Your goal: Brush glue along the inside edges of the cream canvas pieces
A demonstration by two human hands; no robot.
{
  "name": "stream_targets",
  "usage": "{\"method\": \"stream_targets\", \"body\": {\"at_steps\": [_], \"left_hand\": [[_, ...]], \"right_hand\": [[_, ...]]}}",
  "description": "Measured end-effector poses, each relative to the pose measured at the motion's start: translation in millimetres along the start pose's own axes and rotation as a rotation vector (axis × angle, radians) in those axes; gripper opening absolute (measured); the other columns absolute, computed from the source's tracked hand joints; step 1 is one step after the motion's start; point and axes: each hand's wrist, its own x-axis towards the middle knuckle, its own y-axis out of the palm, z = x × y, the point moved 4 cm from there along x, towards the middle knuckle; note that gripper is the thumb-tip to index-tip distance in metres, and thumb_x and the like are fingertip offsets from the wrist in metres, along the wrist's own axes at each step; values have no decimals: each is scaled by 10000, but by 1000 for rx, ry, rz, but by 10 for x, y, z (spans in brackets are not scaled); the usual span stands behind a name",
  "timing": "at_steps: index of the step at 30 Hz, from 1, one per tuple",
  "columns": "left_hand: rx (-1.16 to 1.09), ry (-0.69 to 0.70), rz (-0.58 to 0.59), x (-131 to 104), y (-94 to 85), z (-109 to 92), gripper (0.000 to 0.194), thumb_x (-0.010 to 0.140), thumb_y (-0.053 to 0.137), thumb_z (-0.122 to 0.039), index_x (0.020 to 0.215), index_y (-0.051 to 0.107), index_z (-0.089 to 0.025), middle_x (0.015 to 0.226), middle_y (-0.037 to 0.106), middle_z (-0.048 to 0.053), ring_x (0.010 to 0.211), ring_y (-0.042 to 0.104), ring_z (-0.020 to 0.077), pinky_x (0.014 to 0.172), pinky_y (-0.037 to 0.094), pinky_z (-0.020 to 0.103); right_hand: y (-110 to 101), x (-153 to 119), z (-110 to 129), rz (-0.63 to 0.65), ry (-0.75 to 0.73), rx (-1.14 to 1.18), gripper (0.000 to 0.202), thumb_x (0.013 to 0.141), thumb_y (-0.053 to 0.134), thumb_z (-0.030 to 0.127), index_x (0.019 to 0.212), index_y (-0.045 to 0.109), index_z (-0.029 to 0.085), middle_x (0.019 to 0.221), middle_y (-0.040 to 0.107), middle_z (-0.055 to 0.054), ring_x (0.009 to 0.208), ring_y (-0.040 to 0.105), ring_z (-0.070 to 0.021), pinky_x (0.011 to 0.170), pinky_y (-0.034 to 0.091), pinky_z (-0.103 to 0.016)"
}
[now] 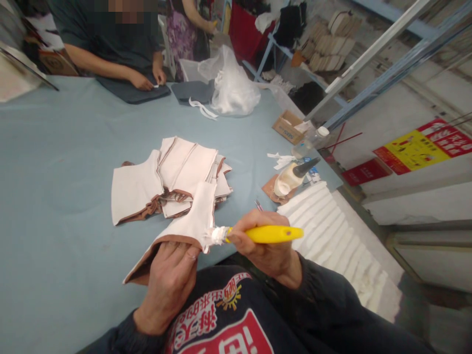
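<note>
In my right hand is a yellow-handled brush, its white-coated bristles touching the right edge of a cream and brown leather-like piece. My left hand grips the lower edge of that piece, with the fingertips tucked inside its brown-lined opening. Just beyond lies a pile of similar cream pieces with brown edges. A pale container with a dark handle sticking out stands on a brown scrap, up and to the right of my right hand.
Strips of white material lie at the right of the blue-grey table. A cardboard box, a clear bottle and a plastic bag stand farther back. Across the table, a person's hands work on dark fabric.
</note>
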Motion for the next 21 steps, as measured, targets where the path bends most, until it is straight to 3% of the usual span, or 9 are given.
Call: {"method": "stream_targets", "body": {"at_steps": [6, 9, 13, 17, 21], "left_hand": [[-25, 15, -6, 27, 37, 25, 242, 900, 469, -21, 965, 661, -154, 879, 756, 134, 857, 683, 272, 834, 532, 408], [-73, -36, -18, 23, 48, 53, 229, 906, 487, -19, 974, 664, -147, 898, 756, 135, 858, 683, 261, 821, 532, 379], [-319, -312, -22, 104, -6, 133, 182, 936, 535, -80, 855, 662, -184, 788, 719, 47, 745, 682, 183, 724, 529, 261], [-633, -673, 73, 262, -154, 241, 193, 930, 613, -312, 807, 713, -202, 796, 723, 34, 760, 694, 199, 685, 532, 252], [-831, -831, 168, 371, -337, 414, 301, 898, 656, -484, 891, 748, -197, 813, 739, 42, 743, 664, 210, 635, 513, 259]], "right_hand": [[68, -63, 145, 98, -135, 115, 180, 943, 658, 274, 778, 587, 272, 576, 668, 81, 430, 583, -90, 474, 520, -214], [49, -130, 68, -21, -66, 114, 198, 940, 674, 338, 767, 602, 275, 567, 654, 78, 428, 574, -96, 465, 516, -225], [100, -160, -405, -335, 133, 73, 179, 1023, 534, 323, 889, 630, 254, 598, 637, 62, 472, 595, -117, 505, 536, -250], [400, -14, -680, -292, -8, 23, 196, 1023, 512, 325, 993, 668, 212, 834, 755, -34, 751, 726, -164, 705, 599, -299], [585, 156, -660, -246, -19, 83, 242, 1040, 478, 357, 1043, 662, 200, 858, 746, -45, 733, 701, -158, 670, 566, -280]]}}
